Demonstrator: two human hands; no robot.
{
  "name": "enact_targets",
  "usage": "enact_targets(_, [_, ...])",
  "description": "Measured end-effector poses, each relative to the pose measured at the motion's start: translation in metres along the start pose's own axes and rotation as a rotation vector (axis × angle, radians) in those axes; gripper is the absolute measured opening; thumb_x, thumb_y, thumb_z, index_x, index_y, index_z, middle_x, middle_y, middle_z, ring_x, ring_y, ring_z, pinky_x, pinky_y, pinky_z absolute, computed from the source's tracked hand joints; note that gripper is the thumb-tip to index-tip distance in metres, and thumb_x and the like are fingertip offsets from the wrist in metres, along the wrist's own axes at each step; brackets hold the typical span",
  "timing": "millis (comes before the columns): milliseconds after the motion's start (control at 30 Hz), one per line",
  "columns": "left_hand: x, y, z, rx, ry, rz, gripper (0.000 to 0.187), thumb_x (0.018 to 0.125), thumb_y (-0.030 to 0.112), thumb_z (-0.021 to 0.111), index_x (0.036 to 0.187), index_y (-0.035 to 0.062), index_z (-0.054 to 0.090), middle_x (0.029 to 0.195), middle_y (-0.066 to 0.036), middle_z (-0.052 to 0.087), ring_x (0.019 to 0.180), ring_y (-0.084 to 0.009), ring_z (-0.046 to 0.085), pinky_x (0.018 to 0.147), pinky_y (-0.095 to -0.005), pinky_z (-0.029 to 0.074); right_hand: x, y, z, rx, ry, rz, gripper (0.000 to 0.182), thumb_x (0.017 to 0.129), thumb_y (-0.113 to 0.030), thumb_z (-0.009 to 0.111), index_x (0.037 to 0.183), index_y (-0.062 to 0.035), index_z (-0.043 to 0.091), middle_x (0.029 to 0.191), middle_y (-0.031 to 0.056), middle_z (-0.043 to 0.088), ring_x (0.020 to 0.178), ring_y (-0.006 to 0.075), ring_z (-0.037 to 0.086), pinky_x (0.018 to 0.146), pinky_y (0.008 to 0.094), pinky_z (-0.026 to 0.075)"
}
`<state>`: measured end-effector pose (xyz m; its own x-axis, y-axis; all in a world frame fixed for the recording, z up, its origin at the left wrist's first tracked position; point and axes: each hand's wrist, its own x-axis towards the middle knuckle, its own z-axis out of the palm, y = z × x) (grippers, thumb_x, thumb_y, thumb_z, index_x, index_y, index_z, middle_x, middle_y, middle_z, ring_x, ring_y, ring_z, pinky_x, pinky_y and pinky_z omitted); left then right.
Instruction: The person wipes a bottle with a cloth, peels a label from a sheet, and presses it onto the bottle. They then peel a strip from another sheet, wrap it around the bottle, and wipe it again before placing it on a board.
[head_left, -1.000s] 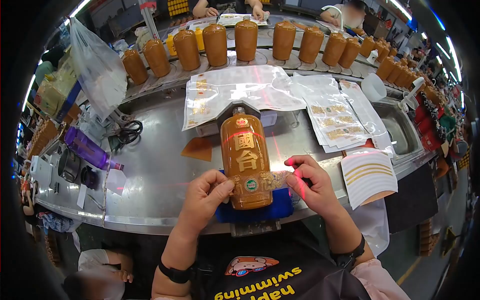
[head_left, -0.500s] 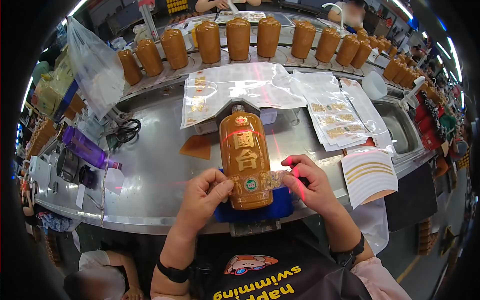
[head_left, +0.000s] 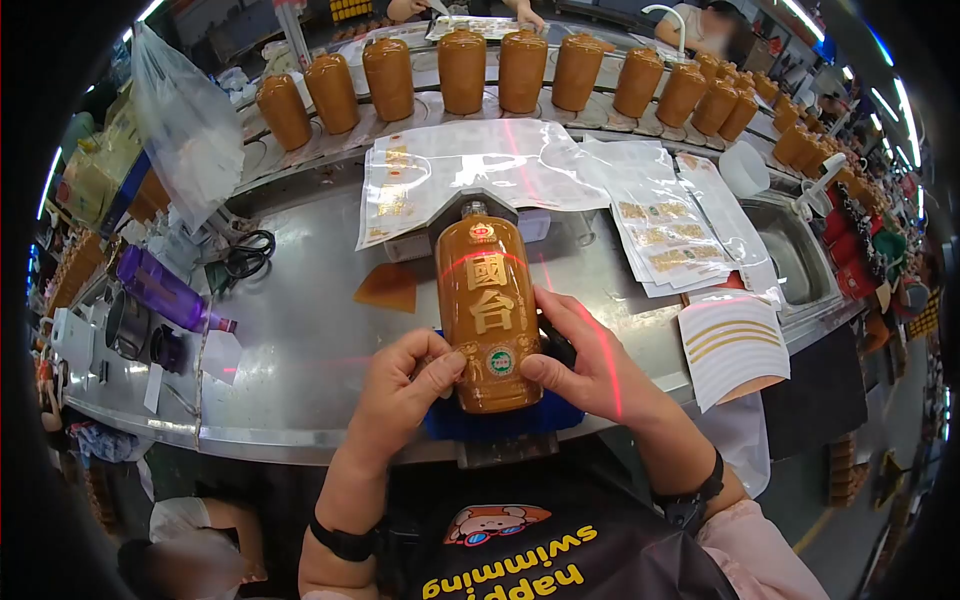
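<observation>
A brown glazed bottle [head_left: 487, 320] with gold characters lies neck away from me on a blue support [head_left: 560, 412], its neck at a dark notched holder [head_left: 520, 205]. Across its lower part runs a decorated band [head_left: 500, 362] with a round green emblem. My left hand [head_left: 405, 385] pinches at the band's left edge, thumb and forefinger together. My right hand [head_left: 585, 365] wraps round the bottle's lower right side, thumb on the front. Red laser lines cross the bottle and my right hand.
Brown bottles [head_left: 461, 72] stand on a curved conveyor [head_left: 430, 108] ahead. Label sheets [head_left: 665, 225] and white strips [head_left: 735, 345] lie right, near a sink [head_left: 790, 260]. A purple bottle [head_left: 160, 290] and an orange piece [head_left: 388, 288] are left. Co-workers sit beyond the conveyor and lower left.
My right hand has moved from the band's free right end onto the bottle's side, and that end no longer sticks out. The conveyor bottles have shifted right.
</observation>
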<state>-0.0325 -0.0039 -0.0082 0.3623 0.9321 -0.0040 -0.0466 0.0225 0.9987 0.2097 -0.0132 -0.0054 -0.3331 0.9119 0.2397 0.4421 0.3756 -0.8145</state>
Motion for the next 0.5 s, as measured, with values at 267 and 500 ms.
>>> enact_targets(267, [-0.001, -0.004, 0.000, 0.041, 0.017, 0.033, 0.018, 0.094, 0.017, 0.064, 0.085, 0.0032, 0.058, 0.073, 0.003, 0.056, 0.067, -0.0038, 0.049, 0.061, -0.0205, 0.041, -0.001, 0.000, 0.005, 0.010, 0.031, 0.037, 0.081, 0.087, -0.039, 0.070, 0.144, 0.0073, 0.033, 0.138, 0.0259, 0.045, 0.128, 0.0349, 0.047, 0.107, 0.0399, 0.037])
enact_targets(500, [-0.005, -0.032, -0.007, 0.046, 0.150, 0.054, 0.029, 0.091, 0.024, 0.068, 0.104, 0.0021, 0.056, 0.093, -0.004, 0.059, 0.084, -0.0102, 0.054, 0.076, -0.0252, 0.044, 0.000, 0.001, 0.003, -0.007, 0.007, 0.043, 0.081, 0.088, -0.037, 0.070, 0.145, 0.0062, 0.032, 0.135, 0.0258, 0.047, 0.129, 0.0347, 0.047, 0.108, 0.0397, 0.037])
